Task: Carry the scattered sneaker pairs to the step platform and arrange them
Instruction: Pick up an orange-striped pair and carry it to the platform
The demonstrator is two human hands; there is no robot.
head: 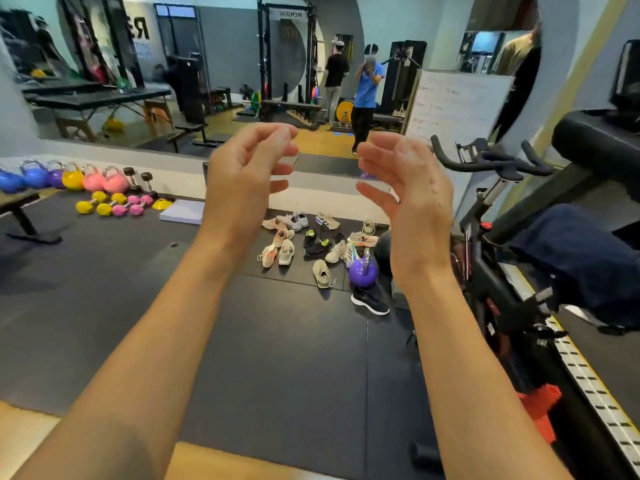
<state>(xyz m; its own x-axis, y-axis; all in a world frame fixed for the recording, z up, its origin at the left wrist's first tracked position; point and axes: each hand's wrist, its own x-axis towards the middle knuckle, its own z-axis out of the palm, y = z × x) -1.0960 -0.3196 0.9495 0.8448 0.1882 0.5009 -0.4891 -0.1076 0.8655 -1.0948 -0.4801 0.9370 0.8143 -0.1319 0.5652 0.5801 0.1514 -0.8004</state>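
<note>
Several sneakers (320,242) lie scattered on the black floor mat near the mirrored wall, beige, grey, black and white ones mixed together. One beige sneaker (322,273) lies apart in front, and a dark navy sneaker (370,300) sits beside a purple kettlebell (362,271). My left hand (242,178) and my right hand (405,181) are raised in front of me, palms facing each other, fingers loosely curved and holding nothing. A flat pale lavender platform (183,211) lies on the mat left of the shoes.
An exercise bike (495,237) stands close on the right. Coloured kettlebells (72,176) and small dumbbells (114,204) line the wall at left. A bench (20,216) stands at far left. The wall mirror (242,81) shows a person in a blue shirt.
</note>
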